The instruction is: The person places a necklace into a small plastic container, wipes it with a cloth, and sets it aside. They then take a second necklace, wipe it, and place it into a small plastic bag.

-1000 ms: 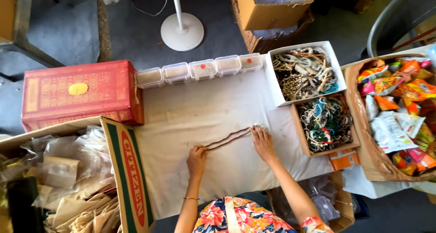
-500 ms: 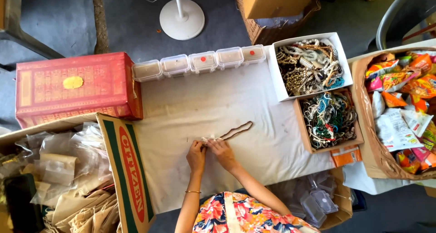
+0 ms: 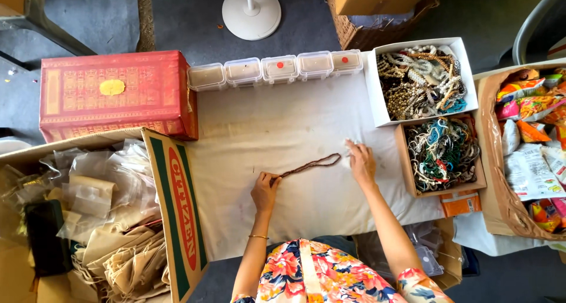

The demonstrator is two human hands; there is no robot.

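So we've got a brown bead necklace [image 3: 309, 164] laid out in a long thin loop on the white cloth [image 3: 283, 126] covering the table, running from lower left up to the right. Our left hand [image 3: 265, 191] is curled over the near end of it, fingertips pinched down on the beads, so it has hold of that end. Our right hand [image 3: 361, 160] sits flat-ish and loosely open at the far end of the loop, fingers spread on the cloth and touching or just beside the beads, we can't tell if it's actually gripping anything. Along the far edge of the cloth there's a row of small clear plastic boxes [image 3: 277, 68] side by side, a couple with red dots on the lids. Left of those is a big red patterned box [image 3: 115, 93], and in front of it an open cardboard box [image 3: 177, 202] stuffed with clear bags and tan cloth pouches. Off to our right, a white box [image 3: 372, 90] full of mixed bead strands, and just below it a brown box [image 3: 407, 167] with more strands in greens and whites. Further right, another carton [image 3: 492, 155] holds colourful snack packets
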